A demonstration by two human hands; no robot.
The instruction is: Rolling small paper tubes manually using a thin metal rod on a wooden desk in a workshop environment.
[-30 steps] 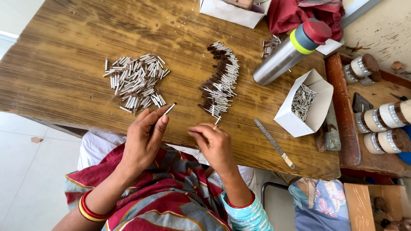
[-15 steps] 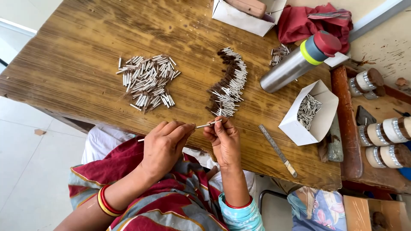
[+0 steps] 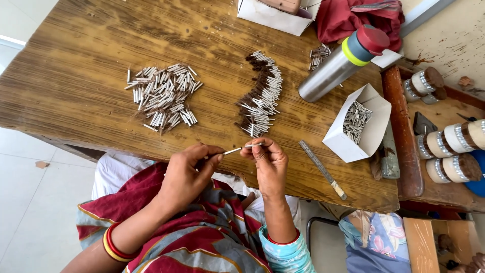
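White tube: thin paper-looking tube (image 3: 233, 150), pinched at the table (image 3: 91, 91) edge, in front of the brown-tipped row (image 3: 260, 96)
Left hand: left hand (image 3: 189, 174) fingertips clamp its near end
Right hand: right hand (image 3: 268, 162) pinches a thin stick (image 3: 254, 145) at its far end
Feel: probably super light, crushes easily, so grip by the ends, gently

The white box (image 3: 273, 15) at the top is cut by the upper edge, its contents only partly seen. The red cloth (image 3: 353, 17) also runs past that edge. The far left corner of the table (image 3: 65, 91) lies outside the view. The spools (image 3: 449, 151) on the right are clipped by the right edge. Fingertips of the left hand (image 3: 189, 174) curl under, so the near end of the thin stick (image 3: 233, 150) is hidden. Individual pieces in the open white carton (image 3: 371, 136) are too small to distinguish. The floral bag (image 3: 376, 242) is cut by the lower edge.
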